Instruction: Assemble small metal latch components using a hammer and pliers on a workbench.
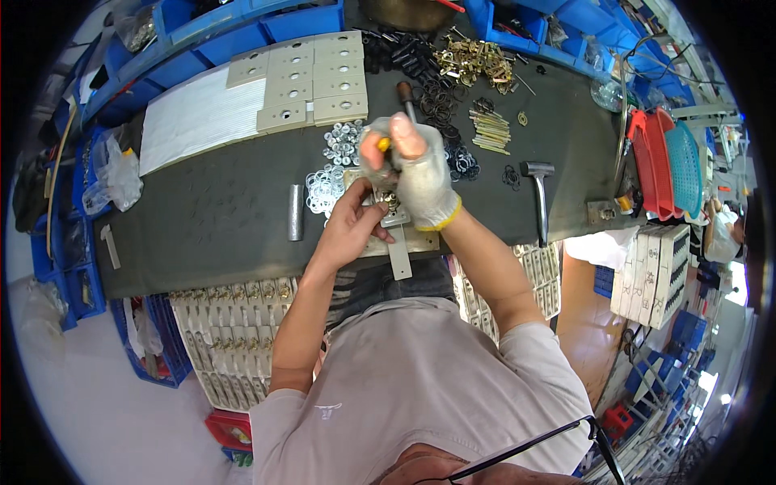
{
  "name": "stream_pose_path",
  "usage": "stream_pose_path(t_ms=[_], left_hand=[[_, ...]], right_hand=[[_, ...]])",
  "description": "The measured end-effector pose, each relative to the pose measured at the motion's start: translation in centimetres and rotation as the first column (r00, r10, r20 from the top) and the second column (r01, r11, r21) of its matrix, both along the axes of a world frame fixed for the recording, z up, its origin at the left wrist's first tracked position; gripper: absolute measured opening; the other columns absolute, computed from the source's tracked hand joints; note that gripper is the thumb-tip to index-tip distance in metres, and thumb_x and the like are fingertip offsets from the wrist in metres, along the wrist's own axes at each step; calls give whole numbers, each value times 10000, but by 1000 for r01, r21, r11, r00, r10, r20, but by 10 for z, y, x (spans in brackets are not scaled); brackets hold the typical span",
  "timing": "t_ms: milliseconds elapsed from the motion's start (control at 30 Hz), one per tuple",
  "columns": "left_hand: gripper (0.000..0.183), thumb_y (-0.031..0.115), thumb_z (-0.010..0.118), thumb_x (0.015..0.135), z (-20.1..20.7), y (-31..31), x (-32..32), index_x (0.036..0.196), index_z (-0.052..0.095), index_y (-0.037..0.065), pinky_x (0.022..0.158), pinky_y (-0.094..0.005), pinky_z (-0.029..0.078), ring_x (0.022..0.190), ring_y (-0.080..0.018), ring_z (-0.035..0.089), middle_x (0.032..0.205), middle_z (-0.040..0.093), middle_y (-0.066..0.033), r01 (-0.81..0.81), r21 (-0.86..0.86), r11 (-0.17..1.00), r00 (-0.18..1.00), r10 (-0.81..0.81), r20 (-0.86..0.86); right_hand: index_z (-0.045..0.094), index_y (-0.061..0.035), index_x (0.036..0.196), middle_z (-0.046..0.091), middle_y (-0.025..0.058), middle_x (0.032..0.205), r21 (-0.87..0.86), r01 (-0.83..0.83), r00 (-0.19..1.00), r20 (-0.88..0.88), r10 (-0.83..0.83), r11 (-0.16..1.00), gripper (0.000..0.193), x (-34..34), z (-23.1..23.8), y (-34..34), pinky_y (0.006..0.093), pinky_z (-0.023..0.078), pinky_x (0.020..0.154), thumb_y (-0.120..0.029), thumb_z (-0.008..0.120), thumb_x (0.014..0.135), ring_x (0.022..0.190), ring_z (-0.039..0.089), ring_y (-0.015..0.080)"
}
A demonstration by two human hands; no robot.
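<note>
My right hand [416, 174], in a white glove with a yellow cuff and bare fingertips, is closed around a yellow-ended tool [384, 145]; its kind is hidden in the fist. Below it, my bare left hand [353, 226] has its fingers closed on a small metal lock plate assembly [391, 202] with a round brass-coloured part. A flat metal strip [400, 257] sticks out from under the assembly toward me. Just beyond my right hand is a brown-handled tool [406, 93] with a metal shaft. Silvery rings [323, 187] lie left of the work.
A hammer [541, 198] lies to the right, a metal cylinder [296, 212] to the left. Beyond are beige plates [315, 77], brass parts [473, 61], black rings [440, 101] and yellowish pins [491, 131]. Blue bins [303, 23] line the back; red and teal baskets [653, 162] stand right.
</note>
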State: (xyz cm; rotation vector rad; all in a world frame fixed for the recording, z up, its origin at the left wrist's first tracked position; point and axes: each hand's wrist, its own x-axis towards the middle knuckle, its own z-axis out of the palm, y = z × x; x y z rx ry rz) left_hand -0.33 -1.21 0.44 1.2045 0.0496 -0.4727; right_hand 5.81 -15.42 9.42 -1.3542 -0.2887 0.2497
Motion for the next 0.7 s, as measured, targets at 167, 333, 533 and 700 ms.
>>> stream_pose_path(t_ms=[167,333,533,700], left_hand=[[490,92,587,1030,-1,0,-1,1468,427,-59,683,-311,627,727,-128,661,1235,617,-128,23,-29,999,1000,-24,-8],[672,201,783,923,23,-18,-10,1437,448,-74,653,-306,578,868,-142,696,1304,635,-211,-164,326,931,975,104,195],[508,133,750,872,11,-7,6,1327,556,17,626,-312,572,848,-175,699,1078,701,-115,-250,282,926,942,165,293],[397,130,769,932,48,-2,17,1296,638,40,732,-258,558,891,-97,663,1088,719,-51,-145,-28,989,967,148,209]], right_hand=[[589,-26,844,516,26,743,434,-22,999,49,0,901,656,-3,-8,-30,248,305,530,-614,409,1071,607,426,78],[623,-10,1008,583,45,848,379,108,991,34,-131,919,675,-28,-4,-61,234,369,560,-680,546,981,663,500,92],[654,-1,1205,679,33,1062,-291,329,936,-28,-352,899,441,-63,-29,-54,290,500,901,-376,720,982,941,617,129],[672,-41,1110,713,83,924,-186,-137,910,-412,49,973,500,-91,-43,-44,240,470,674,-528,587,1037,777,621,106]])
